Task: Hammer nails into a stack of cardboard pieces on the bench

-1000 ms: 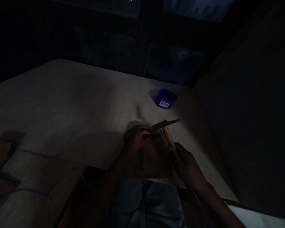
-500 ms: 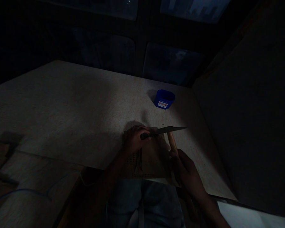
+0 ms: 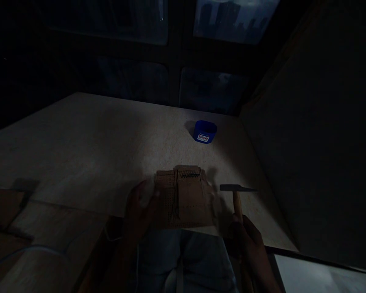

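In dim light, my right hand (image 3: 247,235) grips the wooden handle of a hammer (image 3: 237,199), whose dark metal head points sideways above the tabletop. A stack of brown cardboard (image 3: 192,195) lies flat at the table's front edge, left of the hammer. Near the stack's top runs a zigzag row of dark, thin pieces that look like nails (image 3: 189,174). Beside the left edge of the cardboard is my left hand (image 3: 141,209), with thumb and fingers apart and nothing visible between them.
A blue plastic tub (image 3: 205,132) with a white label stands farther back on the pale table (image 3: 116,138). One small dark sliver (image 3: 204,162) lies between tub and cardboard. More cardboard (image 3: 6,206) sits at the far left. A dark wall (image 3: 317,142) rises on the right.
My left hand has come off the cardboard's upper part and moved left and down, uncovering the zigzag row. The hammer has moved right and down, away from the cardboard.
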### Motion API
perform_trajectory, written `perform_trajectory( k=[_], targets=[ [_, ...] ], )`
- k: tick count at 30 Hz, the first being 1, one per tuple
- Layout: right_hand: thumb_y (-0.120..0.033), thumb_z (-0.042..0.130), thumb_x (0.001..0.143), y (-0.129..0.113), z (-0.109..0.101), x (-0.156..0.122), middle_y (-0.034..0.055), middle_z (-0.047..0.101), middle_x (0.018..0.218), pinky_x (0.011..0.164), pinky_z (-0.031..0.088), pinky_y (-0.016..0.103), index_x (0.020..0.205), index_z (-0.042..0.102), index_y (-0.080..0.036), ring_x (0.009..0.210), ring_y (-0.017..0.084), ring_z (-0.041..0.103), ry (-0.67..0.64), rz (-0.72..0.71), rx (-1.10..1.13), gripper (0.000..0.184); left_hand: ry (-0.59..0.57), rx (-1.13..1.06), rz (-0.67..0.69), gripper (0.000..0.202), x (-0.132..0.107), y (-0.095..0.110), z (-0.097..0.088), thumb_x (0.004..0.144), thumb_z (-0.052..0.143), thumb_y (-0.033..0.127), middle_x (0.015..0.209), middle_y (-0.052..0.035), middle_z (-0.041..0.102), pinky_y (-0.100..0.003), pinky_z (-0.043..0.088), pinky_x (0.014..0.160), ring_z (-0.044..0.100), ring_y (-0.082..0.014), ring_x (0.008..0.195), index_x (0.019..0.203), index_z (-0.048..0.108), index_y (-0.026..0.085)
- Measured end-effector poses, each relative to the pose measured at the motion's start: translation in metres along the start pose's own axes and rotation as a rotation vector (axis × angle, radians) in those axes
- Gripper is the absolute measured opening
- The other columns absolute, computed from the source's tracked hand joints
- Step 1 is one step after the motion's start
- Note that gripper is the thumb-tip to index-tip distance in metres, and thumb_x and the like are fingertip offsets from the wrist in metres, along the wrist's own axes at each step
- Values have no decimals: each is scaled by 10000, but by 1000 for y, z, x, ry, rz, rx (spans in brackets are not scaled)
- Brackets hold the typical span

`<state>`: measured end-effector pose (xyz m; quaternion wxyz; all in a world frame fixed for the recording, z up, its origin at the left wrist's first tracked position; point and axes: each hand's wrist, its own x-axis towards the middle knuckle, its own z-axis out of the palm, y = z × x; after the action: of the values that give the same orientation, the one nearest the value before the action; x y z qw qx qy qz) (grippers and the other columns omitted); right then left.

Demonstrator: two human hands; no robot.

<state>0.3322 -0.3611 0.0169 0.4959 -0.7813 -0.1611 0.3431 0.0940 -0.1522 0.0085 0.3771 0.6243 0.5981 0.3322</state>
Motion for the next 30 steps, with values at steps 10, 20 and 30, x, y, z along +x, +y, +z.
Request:
perform_trajectory(
  k=[10,20,30],
  targets=[
    [-689,646,794,25,-15,-22,21,665,694,530,509,250,974,683,-180,621,191,625,65,-52,-24,541,-66,-247,-295,630,-51,-24,-1,738,734,509,1279,-142,682,-379,593,886,700,-272,1084,1263,598,187],
    [-702,636,805,48,-22,-36,59,718,751,633,551,264,973,739,-187,696,223,673,-41,-131,-86,551,-119,-167,-215,623,-44,-24,11,634,770,452,1170,-125,734,-392,605,807,713,-305,1034,1181,632,188],
    [-755,591,812,69,-10,-50,85,771,896,709,563,241,1006,776,-200,808,239,716,-13,-180,-110,616,-309,-287,-209,568,-25,-8,21,626,729,389,1081,-132,762,-351,598,734,732,-292,946,1135,655,147]
  ],
)
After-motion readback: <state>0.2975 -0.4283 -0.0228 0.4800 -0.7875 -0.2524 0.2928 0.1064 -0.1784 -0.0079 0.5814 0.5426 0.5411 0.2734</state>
